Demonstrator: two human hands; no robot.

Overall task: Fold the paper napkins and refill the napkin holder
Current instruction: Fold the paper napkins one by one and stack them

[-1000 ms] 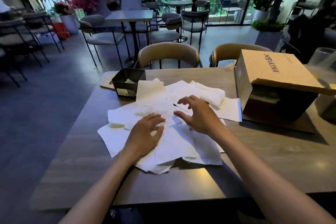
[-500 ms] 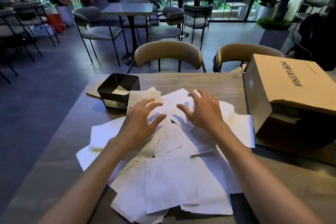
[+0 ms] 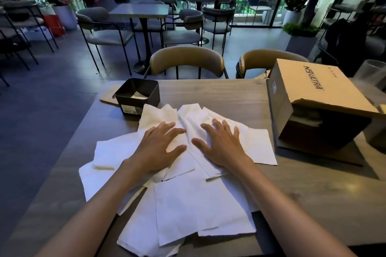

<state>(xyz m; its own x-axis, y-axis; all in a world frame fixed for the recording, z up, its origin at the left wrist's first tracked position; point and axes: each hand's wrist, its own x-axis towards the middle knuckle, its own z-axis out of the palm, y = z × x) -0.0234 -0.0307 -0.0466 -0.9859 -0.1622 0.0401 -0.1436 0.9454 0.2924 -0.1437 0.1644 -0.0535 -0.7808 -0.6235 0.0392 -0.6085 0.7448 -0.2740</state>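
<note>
Hands first: your left hand (image 3: 159, 148) lies flat, fingers straight and spread, pressing the heap of paper napkins (image 3: 188, 200); your right hand (image 3: 220, 144) lies likewise flat beside it, gripping nothing. Napkins: white, loose, overlapping, spread across the middle of the surface (image 3: 313, 190) from its near edge toward the far side. Napkin holder (image 3: 137, 96): dark, open-topped box just beyond the heap, far left, a little white paper inside. Cardboard box (image 3: 309, 98): right, on its side, opening toward you.
</note>
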